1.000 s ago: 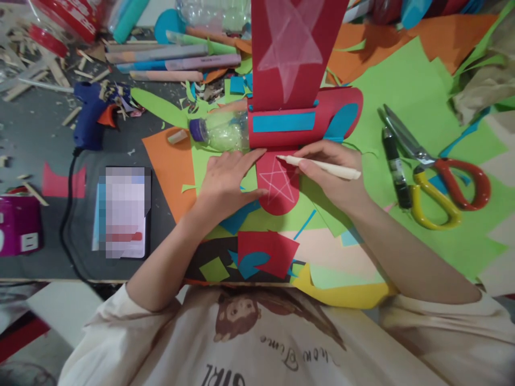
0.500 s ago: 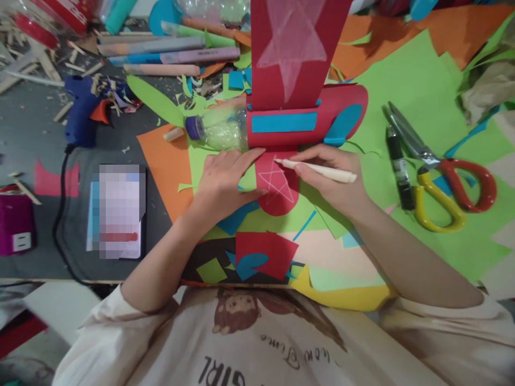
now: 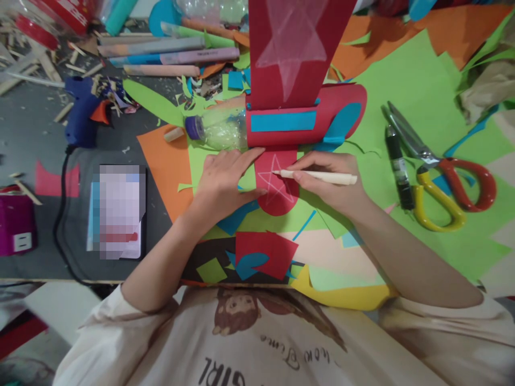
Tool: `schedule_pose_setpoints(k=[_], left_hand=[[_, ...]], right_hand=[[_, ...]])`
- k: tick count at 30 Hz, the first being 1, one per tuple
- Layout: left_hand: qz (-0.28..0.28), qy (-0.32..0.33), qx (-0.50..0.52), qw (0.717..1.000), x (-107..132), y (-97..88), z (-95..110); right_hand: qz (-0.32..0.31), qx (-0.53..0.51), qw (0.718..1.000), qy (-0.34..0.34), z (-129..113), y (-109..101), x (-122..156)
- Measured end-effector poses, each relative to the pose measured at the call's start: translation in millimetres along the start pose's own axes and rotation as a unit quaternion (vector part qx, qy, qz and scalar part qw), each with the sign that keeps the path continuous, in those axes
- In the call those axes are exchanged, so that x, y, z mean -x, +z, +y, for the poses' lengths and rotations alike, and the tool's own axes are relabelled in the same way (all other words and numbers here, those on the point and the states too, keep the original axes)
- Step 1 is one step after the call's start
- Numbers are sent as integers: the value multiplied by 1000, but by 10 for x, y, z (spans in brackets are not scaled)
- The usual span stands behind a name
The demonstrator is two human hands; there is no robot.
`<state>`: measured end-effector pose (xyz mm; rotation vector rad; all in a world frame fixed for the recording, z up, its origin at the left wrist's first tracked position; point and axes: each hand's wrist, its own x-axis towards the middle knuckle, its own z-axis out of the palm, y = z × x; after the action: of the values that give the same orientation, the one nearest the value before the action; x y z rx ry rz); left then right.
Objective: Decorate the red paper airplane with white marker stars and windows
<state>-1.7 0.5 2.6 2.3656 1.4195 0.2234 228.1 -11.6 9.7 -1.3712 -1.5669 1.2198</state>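
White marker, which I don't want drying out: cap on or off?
Off: the right hand holds the white marker with its nib bare.

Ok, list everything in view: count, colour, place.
White pen: 1, white, centre
Bottle: 1, clear, centre
Wrapper: 1, red, around bottle
Starred panels: 2, red, flanking wrapper
Scissors: 1, red and yellow handles, right
Black pen: 1, black, beside scissors
Glue gun: 1, blue, left
Phone: 1, black edge, left
Box: 1, purple, left
Markers: several, mixed, upper left
Sticks: many, tan, upper left
Paper scraps: many, mixed, throughout
Left hand: 1, bare, centre
Right hand: 1, bare, holding white pen
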Motion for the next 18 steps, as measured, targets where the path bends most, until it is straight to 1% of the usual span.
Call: schedule_pose_setpoints(k=[4,6,12,18], left_hand=[[-1,2,-3,1000,0,-3,1],[-1,1,-2,1000,-2,-5,4],[0,-4,2,1000,1,6,4],[1,1,-2,1000,6,15,-6]], right_hand=[[76,10,997,-7,16,26,2],[89,10,996,-2,18,38,1],[80,19,997,-4,14,48,-3],[53,20,998,4,24,40,-7]])
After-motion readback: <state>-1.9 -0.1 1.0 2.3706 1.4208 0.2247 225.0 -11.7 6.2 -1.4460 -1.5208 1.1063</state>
